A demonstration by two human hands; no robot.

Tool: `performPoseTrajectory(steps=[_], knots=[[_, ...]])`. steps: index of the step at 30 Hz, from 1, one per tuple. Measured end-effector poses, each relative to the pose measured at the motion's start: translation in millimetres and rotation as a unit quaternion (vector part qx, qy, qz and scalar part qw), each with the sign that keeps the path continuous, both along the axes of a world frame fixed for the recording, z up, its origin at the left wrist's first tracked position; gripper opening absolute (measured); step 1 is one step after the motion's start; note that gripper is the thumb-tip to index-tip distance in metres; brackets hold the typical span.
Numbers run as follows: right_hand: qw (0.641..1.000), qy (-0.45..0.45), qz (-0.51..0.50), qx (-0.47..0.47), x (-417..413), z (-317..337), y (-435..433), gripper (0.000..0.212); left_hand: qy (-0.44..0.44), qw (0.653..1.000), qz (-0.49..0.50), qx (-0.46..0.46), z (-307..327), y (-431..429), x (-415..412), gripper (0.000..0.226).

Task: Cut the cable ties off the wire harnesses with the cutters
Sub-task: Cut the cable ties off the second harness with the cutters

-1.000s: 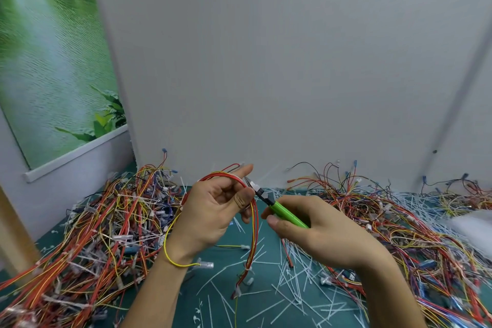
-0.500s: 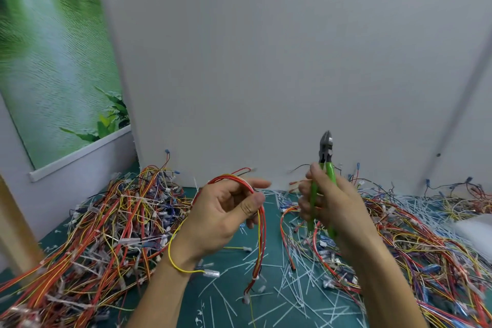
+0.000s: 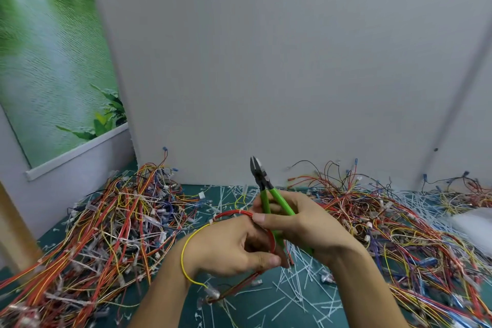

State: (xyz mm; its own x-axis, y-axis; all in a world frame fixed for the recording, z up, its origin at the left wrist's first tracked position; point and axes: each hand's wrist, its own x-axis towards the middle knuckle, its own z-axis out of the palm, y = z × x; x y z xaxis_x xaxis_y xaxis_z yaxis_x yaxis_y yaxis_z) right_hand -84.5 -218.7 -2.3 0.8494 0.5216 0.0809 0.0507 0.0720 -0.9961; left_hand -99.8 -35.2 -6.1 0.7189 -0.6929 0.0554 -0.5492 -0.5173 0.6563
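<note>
My left hand (image 3: 234, 247) grips a red and yellow wire harness (image 3: 234, 212) that loops over its knuckles; a yellow strand curls around my wrist down to a clear connector (image 3: 213, 291). My right hand (image 3: 300, 229) holds green-handled cutters (image 3: 266, 194), black jaws pointing up and slightly apart, clear of the harness. Right fingertips touch the harness loop beside my left hand. A small white cable tie (image 3: 241, 212) sits on the red loop.
A big heap of tied harnesses (image 3: 106, 234) lies left on the green mat (image 3: 239, 311). Another tangled heap (image 3: 399, 234) spreads right. Cut white tie scraps (image 3: 300, 279) litter the middle. A white panel wall (image 3: 266, 74) stands close behind. A white bag (image 3: 476, 224) sits far right.
My right hand came in from the right with the cutters still upright and now meets my left hand on the harness loop. My left hand lowered and turned palm down.
</note>
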Motion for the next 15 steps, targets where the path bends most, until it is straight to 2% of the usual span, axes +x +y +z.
performPoseTrajectory(steps=[3, 6, 10, 15], knots=[[0.999, -0.03, -0.034, 0.017, 1, -3, 4, 0.022, 0.019, 0.999, 0.023, -0.017, 0, 4, 3, 0.032], [0.994, -0.044, -0.076, 0.064, 4, -2, 2, 0.024, 0.045, 0.99, 0.087, -0.103, 3, 10, 7, 0.042], [0.986, -0.064, -0.134, 0.077, 7, -2, -5, 0.027, 0.122, 0.927, 0.153, -0.321, -3, 12, 18, 0.05], [0.989, -0.061, -0.107, 0.087, 5, -2, -5, 0.025, 0.096, 0.861, 0.123, -0.485, -11, -11, 23, 0.044]])
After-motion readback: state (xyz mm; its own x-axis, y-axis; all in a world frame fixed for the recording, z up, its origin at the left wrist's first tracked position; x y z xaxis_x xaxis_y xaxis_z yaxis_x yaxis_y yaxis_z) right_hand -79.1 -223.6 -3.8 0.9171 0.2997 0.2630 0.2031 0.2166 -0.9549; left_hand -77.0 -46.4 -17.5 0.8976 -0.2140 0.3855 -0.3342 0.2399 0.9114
